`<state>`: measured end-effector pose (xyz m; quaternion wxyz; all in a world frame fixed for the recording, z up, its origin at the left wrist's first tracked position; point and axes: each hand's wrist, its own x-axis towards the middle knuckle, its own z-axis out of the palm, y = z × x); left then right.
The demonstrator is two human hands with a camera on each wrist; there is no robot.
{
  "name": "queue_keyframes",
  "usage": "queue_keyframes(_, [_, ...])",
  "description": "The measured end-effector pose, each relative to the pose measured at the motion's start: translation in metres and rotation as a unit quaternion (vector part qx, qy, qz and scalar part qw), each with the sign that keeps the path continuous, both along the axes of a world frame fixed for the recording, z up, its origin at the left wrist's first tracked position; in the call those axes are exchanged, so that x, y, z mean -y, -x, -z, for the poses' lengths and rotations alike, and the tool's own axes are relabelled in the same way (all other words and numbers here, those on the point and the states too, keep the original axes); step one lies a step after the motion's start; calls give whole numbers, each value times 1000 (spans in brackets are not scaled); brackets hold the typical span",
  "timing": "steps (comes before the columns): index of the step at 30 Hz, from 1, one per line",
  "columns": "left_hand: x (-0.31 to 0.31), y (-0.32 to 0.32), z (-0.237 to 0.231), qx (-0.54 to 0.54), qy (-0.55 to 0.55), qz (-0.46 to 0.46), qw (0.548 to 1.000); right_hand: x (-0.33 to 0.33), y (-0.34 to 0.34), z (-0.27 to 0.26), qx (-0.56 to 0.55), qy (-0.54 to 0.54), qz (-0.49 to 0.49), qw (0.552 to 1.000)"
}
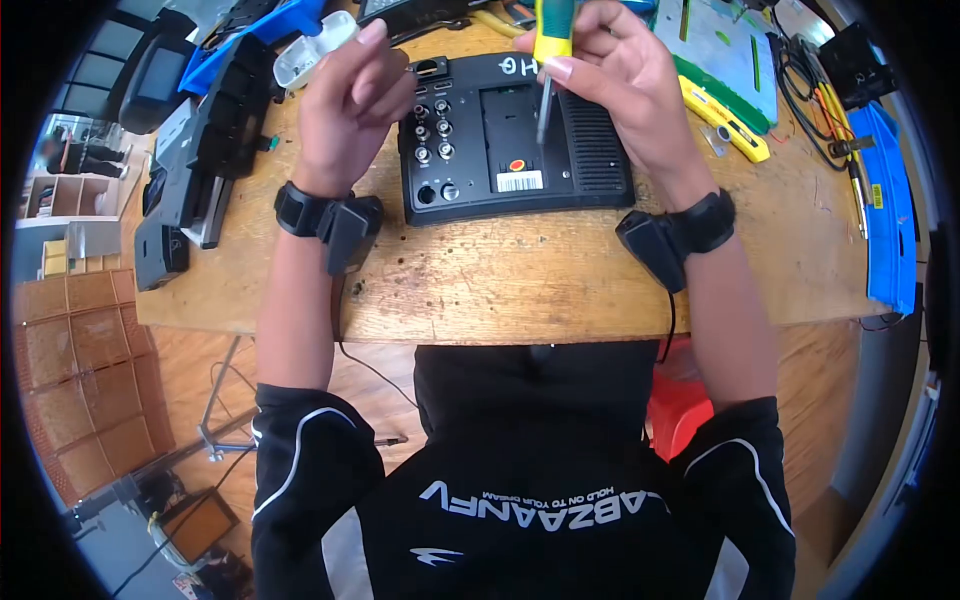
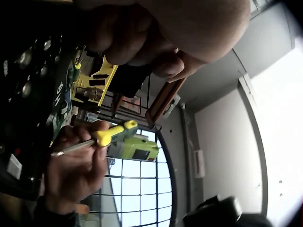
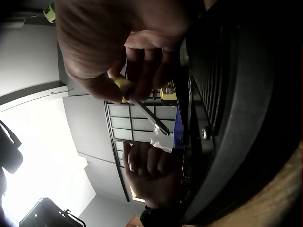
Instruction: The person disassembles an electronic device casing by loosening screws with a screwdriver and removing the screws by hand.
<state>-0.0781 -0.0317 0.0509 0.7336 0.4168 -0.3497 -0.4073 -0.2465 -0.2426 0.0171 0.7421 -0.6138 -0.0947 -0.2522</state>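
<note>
In the head view, my right hand (image 1: 640, 95) pinches the yellow-green handle of a screwdriver (image 1: 553, 48) between thumb and fingers. Its metal shaft points down over the black device (image 1: 590, 190), and in the right wrist view the screwdriver's tip (image 3: 163, 128) stands off the casing. My left hand (image 1: 350, 110) is raised beside the device's left edge, over the round connectors, with its fingers curled in; no object shows in it. The device lies flat, with a recessed panel, a white barcode label (image 1: 519, 181) and a vented right side.
Black housings (image 1: 215, 130) are stacked on the left of the wooden table (image 1: 480, 280). A white tray (image 1: 315, 50) lies behind the left hand. To the right are a yellow cutter (image 1: 725, 120), cables and a blue bin (image 1: 888, 210). A red stool (image 1: 680, 405) stands below the table.
</note>
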Motion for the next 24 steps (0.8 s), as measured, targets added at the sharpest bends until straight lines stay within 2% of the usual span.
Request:
queue_keyframes(1, [2,8,-1,59,-21,-28,998,-3,2,-4,-21,-26,-10,999])
queue_keyframes(2, [5,18,-1,57,-25,-23,998,-5,3,-9,-23,-30,-6,999])
queue_keyframes(4, [9,36,0,210,-58,-134,967,-5,6,-13,-16,-66,-80,994])
queue_keyframes(5, [4,34,-1,270,-98,-101,953,0,6,-10,-42,-74,-90,992])
queue_keyframes(6, [7,45,-5,301,-103,-105,942,3,9,-11,-44,-76,-88,992])
queue_keyframes(9, [12,63,-1,300,-132,-60,943,9,17,-20,-98,-45,-171,979])
queue_keyframes(13, [16,78,6,286,-141,-30,947,14,20,-16,-92,-26,-181,979])
queue_keyframes(16, [17,80,9,331,-158,-14,930,22,14,-12,-77,-16,-219,973])
queue_keyframes(20, [17,83,9,373,-177,-38,910,18,20,-16,-90,-24,-185,978])
queue_keyframes(22, [16,84,8,387,-186,-35,902,19,19,-15,-102,26,-190,976])
queue_keyframes(24, [16,85,9,406,-176,-49,896,15,21,-18,-105,5,-187,977])
